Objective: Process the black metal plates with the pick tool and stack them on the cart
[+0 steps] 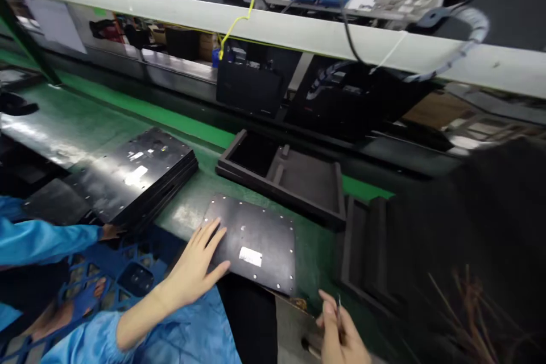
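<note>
**Two hands at the near edge of a green workbench**

The fingers of the left hand (196, 267) lie spread and flat, palm down, gripping nothing. They press on the left part of a black rectangular plate (260, 230), a flat panel with small bright studs along its rim. The fingers of the right hand (339, 333) are curled and pinched shut around a thin metal tool (338, 306), which stands upright just off the plate's near right corner. The plate lies at the near edge of the green workbench (85, 119), with a white rectangular label (250, 256) towards its near side.

Towards the bench's left side, a stack of black flat panels (140, 176) rests at an angle. Another person's hand (111, 231), in a blue sleeve, sits at the stack's near corner. A black moulded foam tray (290, 173) lies behind the plate, towards the far edge. A blue plastic lattice crate (123, 273) sits below the near edge, under the left forearm. A white horizontal beam (298, 31) crosses overhead.
</note>
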The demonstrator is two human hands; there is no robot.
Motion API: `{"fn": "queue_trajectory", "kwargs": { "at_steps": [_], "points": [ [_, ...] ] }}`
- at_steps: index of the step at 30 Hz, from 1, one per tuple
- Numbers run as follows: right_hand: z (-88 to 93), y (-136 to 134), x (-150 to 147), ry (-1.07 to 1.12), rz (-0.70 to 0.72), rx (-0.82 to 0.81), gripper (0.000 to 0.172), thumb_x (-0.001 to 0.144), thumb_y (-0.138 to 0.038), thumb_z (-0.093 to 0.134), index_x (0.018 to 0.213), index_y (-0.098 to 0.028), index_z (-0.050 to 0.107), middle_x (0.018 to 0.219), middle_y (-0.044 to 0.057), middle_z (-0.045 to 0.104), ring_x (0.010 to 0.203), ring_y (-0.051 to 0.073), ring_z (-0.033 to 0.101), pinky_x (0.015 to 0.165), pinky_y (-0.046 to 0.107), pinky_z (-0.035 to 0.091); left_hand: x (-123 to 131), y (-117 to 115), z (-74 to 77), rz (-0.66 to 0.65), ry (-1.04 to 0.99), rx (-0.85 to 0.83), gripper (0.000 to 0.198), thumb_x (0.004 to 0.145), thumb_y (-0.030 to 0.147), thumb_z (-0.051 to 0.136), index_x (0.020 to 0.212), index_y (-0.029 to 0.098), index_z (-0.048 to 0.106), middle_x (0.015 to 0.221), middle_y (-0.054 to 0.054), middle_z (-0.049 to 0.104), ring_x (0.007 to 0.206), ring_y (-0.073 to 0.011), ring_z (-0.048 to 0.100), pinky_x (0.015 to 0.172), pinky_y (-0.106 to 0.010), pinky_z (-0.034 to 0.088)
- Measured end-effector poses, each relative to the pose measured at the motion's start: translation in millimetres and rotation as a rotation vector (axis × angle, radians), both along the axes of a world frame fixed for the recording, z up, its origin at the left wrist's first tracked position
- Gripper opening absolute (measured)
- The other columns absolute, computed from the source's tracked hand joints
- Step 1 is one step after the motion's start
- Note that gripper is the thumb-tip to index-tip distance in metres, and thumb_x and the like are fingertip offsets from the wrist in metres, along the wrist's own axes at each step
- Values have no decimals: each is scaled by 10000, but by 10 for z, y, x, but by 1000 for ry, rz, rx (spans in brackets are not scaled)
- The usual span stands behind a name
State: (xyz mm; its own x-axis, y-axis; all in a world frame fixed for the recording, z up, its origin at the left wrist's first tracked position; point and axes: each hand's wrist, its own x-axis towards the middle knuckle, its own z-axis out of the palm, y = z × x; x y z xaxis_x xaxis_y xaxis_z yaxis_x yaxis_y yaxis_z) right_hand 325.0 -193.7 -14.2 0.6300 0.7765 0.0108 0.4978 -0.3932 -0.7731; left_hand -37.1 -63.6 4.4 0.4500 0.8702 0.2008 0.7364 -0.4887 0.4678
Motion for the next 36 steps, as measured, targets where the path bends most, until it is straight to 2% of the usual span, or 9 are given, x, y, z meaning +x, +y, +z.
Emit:
{"fn": "queue_trajectory", "kwargs": {
  "at_steps": [3, 7, 11, 13, 17, 22, 25, 30, 36],
  "points": [
    [310, 684, -124, -71, 194, 50, 578, 973, -753, 584, 1236, -298, 824, 1043, 76, 814, 880, 284, 765, 811, 375, 612, -143, -191, -268, 51, -20, 25, 823, 1093, 497, 605, 1796, 304, 224, 1869, -113, 195, 1708, -339, 281, 1356, -555, 384],
    [540, 1575, -170, -242, 356, -88, 625, 1040, -686, 481, 1472, -299, 715, 842, 16, 748, 700, 216, 669, 667, 332, 478, -113, -132, -439, 169, -88, 66, 861, 1064, 539, 648, 1789, 299, 248, 1877, -141, 121, 1704, -355, 281, 1314, -541, 450],
    [630, 2107, -201, -442, 418, -91, 498, 1085, -517, 413, 1404, -304, 730, 1141, 52, 784, 978, 249, 722, 768, 345, 476, -157, -5, -572, 173, -159, 124, 687, 1098, 428, 583, 1742, 301, 381, 1808, -134, 373, 1619, -328, 469, 1288, -510, 488],
    [666, 2201, -257, -491, 525, -112, 427, 1085, -504, 436, 1277, -306, 762, 1111, 38, 766, 961, 234, 708, 758, 333, 460, -187, 54, -641, 179, -214, 188, 618, 1096, 356, 547, 1704, 317, 447, 1750, -126, 477, 1552, -324, 554, 1255, -517, 517],
    [613, 1992, -299, -462, 474, -137, 400, 1078, -544, 468, 1224, -309, 758, 990, 18, 730, 866, 218, 684, 711, 325, 439, -190, 123, -683, 218, -300, 235, 634, 1068, 286, 542, 1694, 340, 456, 1731, -109, 504, 1496, -327, 603, 1220, -528, 537],
    [202, 1105, -331, -283, 239, -156, 649, 1037, -726, 450, 1393, -264, 735, 975, 63, 756, 885, 286, 718, 750, 371, 514, -115, 113, -563, 224, -285, 145, 644, 1082, 304, 543, 1715, 307, 427, 1780, -112, 432, 1529, -325, 559, 1259, -533, 489],
    [24, 648, -464, -285, 166, -265, 758, 1035, -794, 392, 1508, -281, 688, 1191, 111, 786, 999, 337, 747, 736, 383, 537, -51, 115, -451, 264, -252, 59, 561, 1096, 333, 530, 1655, 288, 523, 1780, -107, 433, 1418, -325, 621, 1227, -548, 504],
    [-21, 448, -704, -204, 131, -240, 811, 1046, -816, 368, 1574, -266, 645, 1394, 130, 737, 1201, 374, 714, 910, 431, 570, -12, 82, -304, 315, -293, -40, 515, 1109, 349, 518, 1621, 299, 552, 1777, -82, 441, 1468, -314, 570, 1244, -548, 490],
    [-35, 87, -785, 26, 68, -148, 796, 1031, -793, 504, 1574, -231, 657, 1528, 141, 688, 1352, 352, 670, 1075, 411, 552, -53, -228, -349, 314, -318, -79, 573, 1106, 387, 521, 1675, 387, 455, 1769, -58, 446, 1517, -338, 529, 1218, -582, 501]
  ]
}}
